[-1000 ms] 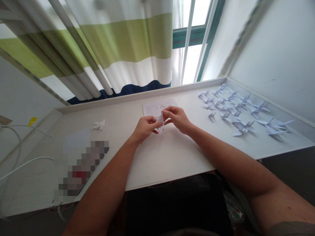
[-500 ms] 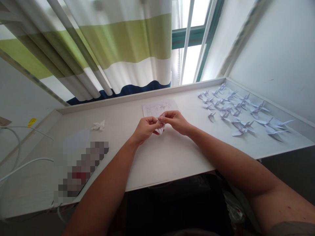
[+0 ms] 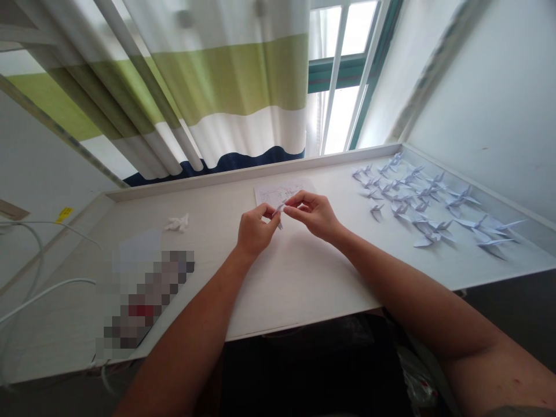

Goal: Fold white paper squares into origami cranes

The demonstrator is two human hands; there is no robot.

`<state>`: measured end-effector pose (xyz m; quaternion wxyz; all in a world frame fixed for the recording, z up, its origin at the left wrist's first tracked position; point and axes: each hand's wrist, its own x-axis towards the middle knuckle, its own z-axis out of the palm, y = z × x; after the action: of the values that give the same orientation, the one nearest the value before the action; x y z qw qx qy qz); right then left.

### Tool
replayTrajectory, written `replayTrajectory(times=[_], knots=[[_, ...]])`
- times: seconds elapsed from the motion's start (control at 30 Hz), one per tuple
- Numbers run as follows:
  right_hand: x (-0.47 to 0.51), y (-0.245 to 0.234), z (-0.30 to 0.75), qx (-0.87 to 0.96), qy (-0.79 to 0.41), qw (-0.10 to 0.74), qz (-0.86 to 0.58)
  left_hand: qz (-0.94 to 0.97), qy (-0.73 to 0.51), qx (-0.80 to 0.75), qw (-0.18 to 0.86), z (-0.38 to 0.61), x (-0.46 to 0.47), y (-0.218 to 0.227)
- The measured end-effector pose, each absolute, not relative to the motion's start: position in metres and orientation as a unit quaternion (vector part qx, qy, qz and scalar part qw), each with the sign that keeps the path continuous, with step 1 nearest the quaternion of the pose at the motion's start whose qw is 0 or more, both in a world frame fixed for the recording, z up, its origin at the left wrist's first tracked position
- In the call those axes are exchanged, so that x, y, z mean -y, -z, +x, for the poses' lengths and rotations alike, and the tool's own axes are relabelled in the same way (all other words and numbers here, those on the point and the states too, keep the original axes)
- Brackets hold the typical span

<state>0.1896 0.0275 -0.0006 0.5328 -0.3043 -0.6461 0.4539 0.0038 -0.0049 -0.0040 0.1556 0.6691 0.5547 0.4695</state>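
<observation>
Between my two hands, above the middle of the desk [image 3: 295, 289], is a small folded white paper piece [image 3: 280, 209]. My left hand [image 3: 257, 230] pinches its lower left side between thumb and fingers. My right hand [image 3: 313, 214] comes from the right, its thumb and fingertips closed at the paper's upper edge. Part of the piece is covered by my fingers. Just behind my hands lies a printed sheet [image 3: 271, 192], partly hidden by them. To the right stand many folded paper cranes [image 3: 402, 207] in loose rows.
A crumpled white tissue [image 3: 177, 223] and a pale paper sheet [image 3: 141, 246] lie to the left. Nearer on that side is a blurred-out dark object [image 3: 152, 301], with white cables [image 3: 47, 298] beside it. A raised rim [image 3: 243, 176] runs along the back, below the curtain [image 3: 234, 75].
The paper piece has turned and now looks narrower between my fingers. My right fingers have spread slightly and shifted on it. The whole view has moved a little.
</observation>
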Motion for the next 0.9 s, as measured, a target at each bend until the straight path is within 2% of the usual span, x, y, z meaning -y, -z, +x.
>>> replayTrajectory(times=[0.4,0.9], knots=[[-0.0291,0.0032,0.1883,0.603,-0.508,0.523,-0.324,0.707,-0.402,-0.575,0.089,0.0049,0.0080,0.0005],[-0.0307,0.0060,0.1865,0.607,-0.481,0.530,-0.345,0.755,-0.347,-0.556,0.023,0.0093,0.0095,0.0050]])
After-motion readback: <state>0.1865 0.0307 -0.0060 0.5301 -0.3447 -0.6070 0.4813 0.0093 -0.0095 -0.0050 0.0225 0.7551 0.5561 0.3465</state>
